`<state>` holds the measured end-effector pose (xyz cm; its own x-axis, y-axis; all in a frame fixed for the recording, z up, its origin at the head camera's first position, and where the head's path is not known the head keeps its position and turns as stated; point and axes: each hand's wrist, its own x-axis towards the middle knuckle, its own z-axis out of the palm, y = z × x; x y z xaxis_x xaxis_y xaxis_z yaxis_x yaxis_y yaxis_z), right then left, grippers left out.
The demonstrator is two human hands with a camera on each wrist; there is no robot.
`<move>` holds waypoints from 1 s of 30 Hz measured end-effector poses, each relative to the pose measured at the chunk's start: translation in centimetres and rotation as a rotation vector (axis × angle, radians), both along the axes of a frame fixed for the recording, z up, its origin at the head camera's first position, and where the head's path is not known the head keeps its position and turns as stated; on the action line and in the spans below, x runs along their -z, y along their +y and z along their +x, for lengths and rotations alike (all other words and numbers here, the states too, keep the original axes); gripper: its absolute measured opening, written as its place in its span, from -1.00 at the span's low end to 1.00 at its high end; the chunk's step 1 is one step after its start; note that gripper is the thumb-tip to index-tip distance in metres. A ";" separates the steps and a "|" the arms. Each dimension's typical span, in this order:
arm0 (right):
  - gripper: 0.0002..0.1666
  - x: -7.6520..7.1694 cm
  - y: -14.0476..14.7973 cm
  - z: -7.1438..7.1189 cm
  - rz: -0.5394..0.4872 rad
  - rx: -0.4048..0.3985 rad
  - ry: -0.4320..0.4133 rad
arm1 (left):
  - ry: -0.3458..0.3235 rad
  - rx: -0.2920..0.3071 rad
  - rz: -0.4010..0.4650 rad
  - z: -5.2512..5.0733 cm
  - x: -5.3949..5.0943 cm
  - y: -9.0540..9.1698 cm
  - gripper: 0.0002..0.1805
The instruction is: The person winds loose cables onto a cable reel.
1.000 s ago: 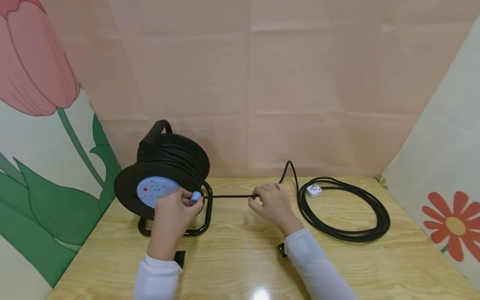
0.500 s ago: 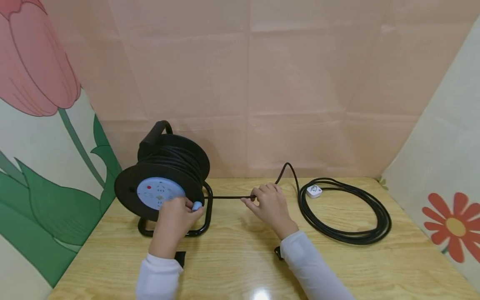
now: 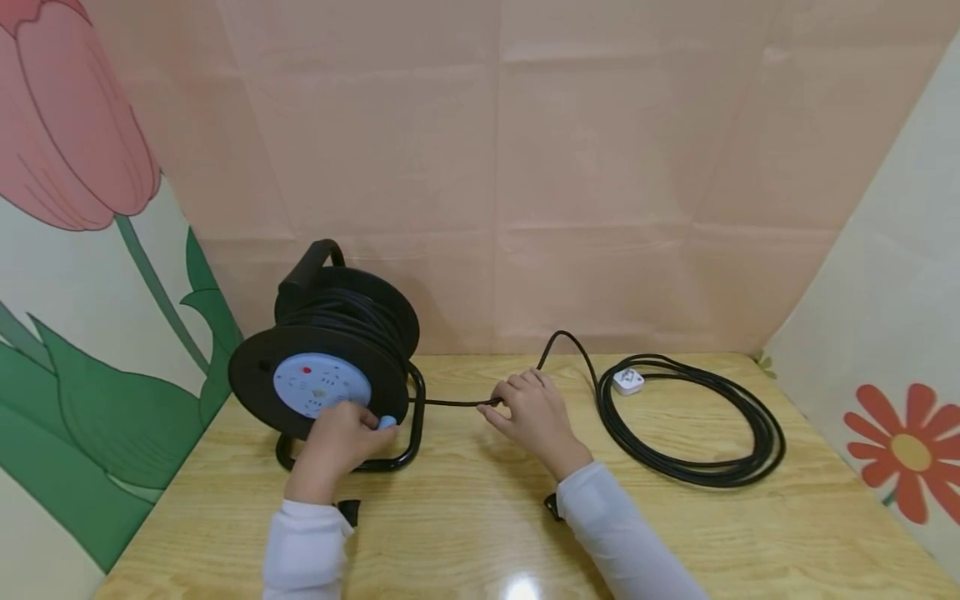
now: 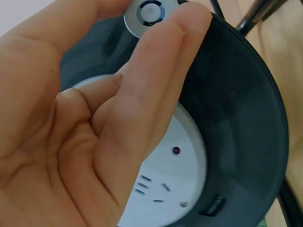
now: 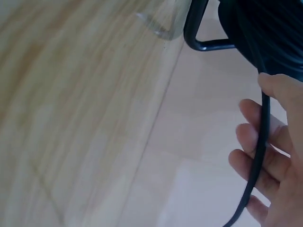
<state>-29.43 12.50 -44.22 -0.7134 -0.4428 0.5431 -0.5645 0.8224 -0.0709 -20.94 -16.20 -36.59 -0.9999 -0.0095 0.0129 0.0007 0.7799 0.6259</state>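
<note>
A black cable reel [image 3: 251, 375] with a pale blue socket panel [image 3: 300, 385] stands at the left of the table in the head view. My left hand [image 3: 339, 442] pinches the blue winding knob [image 3: 387, 422] at the reel's lower right edge. In the left wrist view, the knob's round end [image 4: 151, 12] shows between thumb and fingers. Black cable [image 3: 453, 404] stretches from the reel to my right hand [image 3: 536, 421], which holds it between thumb and fingers. The right wrist view shows the cable [image 5: 258, 163] running across those curled fingers [image 5: 248, 137].
Looped black cable [image 3: 765, 442] lies at the right of the table [image 3: 465, 525], with a white plug [image 3: 628, 381] inside the loops. The reel rests on a black tubular stand [image 3: 415, 442]. A pinkish sheet [image 3: 495, 167] covers the wall behind.
The reel has turned clockwise: the knob and left hand moved down, while the panel's red button moved right and up. My right hand shifted left with the cable, towards the reel.
</note>
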 end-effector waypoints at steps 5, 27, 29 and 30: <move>-0.68 0.2 -0.2 0.2 0.035 -0.019 -0.039 | -0.091 -0.001 0.042 -0.3 0.7 -0.9 -0.70; -0.73 0.2 -1.0 1.0 0.011 -0.289 -0.318 | -0.281 0.095 0.229 -1.3 3.9 -4.8 -0.58; -0.70 0.2 -1.1 1.1 -0.007 -0.322 -0.402 | -0.290 0.097 0.262 -1.3 4.3 -5.2 -0.57; -0.68 0.2 -1.2 1.1 -0.005 -0.323 -0.405 | -0.292 0.098 0.277 -1.4 4.4 -5.3 -0.57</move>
